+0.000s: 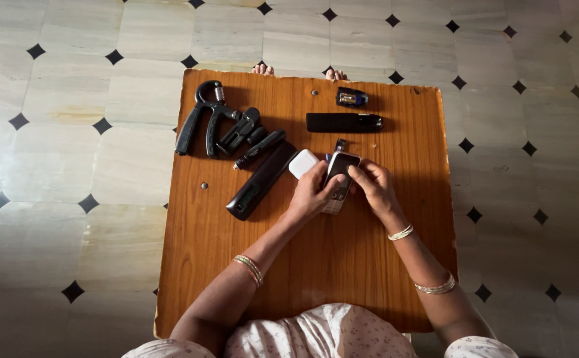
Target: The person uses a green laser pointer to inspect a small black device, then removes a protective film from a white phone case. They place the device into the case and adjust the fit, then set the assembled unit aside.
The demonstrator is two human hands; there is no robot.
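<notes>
Both hands meet over the wooden desk (pixel 316 272): left hand (pixel 309 195) and right hand (pixel 373 189) grip a small phone (pixel 340 174), beside a white box (pixel 302 163) and a black remote (pixel 261 179).

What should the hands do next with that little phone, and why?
Probably steady the small phone in the left hand and press a key with the right hand. Both hands already hold it above the wooden table, screen up, with the right thumb close to its keys.
</notes>
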